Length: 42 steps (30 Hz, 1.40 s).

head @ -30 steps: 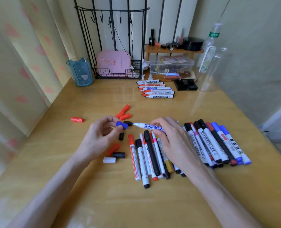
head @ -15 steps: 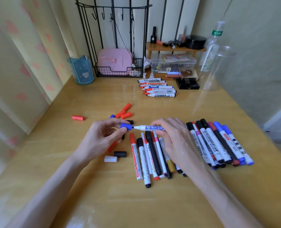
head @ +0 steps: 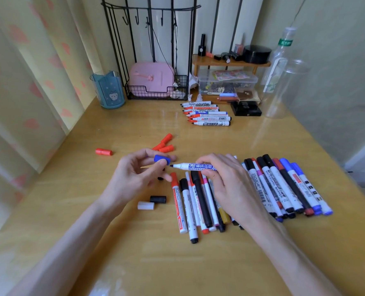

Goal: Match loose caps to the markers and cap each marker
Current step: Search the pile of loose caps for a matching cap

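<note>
Drawing back, my left hand [head: 134,178] pinches the blue cap [head: 162,159] clear of the marker [head: 198,167] my right hand [head: 230,184] pinches; still uncapped.

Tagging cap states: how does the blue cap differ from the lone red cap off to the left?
The left hand pinches the blue cap above the table; the lone red cap lies on its side on it, untouched. The blue cap is next to the bare tip of the marker in the right hand; the red cap lies apart from every marker. Both are loose, on no marker.
</note>
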{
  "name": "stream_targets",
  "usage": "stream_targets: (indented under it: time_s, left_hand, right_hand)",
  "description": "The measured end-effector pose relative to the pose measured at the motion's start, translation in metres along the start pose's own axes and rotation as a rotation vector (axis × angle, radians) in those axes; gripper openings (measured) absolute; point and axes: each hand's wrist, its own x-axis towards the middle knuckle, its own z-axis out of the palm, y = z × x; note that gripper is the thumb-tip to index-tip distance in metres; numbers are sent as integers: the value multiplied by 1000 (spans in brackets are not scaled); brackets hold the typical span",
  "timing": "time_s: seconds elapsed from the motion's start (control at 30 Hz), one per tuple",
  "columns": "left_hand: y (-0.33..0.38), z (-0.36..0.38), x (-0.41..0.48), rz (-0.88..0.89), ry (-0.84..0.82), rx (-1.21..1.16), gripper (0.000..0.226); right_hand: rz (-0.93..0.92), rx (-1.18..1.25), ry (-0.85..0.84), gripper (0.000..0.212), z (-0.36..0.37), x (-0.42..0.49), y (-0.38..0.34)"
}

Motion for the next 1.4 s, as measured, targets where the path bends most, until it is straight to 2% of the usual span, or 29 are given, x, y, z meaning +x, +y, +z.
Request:
stream_targets:
  time_s: [0.07,0.2,0.3,0.5,0.6,0.8,1.0,1.4]
  left_hand:
    - [-1,-2,1,21,48,16,22]
    - [-5,-5,-1,109,44,303,14]
    - [-6,-2,-2,113,44,420,11]
    - [-7,-2,-5,142,9,513,18]
    - [-5,1,-6,241,9,593,23]
    - [-8,5,-8,332,5,616,26]
    - [-4,4,-9,412,-14,673,22]
    - [-8,-1,-4,374,-74,701,31]
  right_hand:
    - [15,-11,14,31,0,1,3]
    - [13,-29,47,32,-2,2,7]
    - [2,-38,27,37,-1,1,5]
    - [-47,-64,34,22,0,1,4]
    - [-75,-65,19,19,-1,1,2]
    - [-80,23,28,17,3,-1,-1]
    - [-79,20,46,24,4,-2,-5]
    - [-55,49,13,28,4,1,-2]
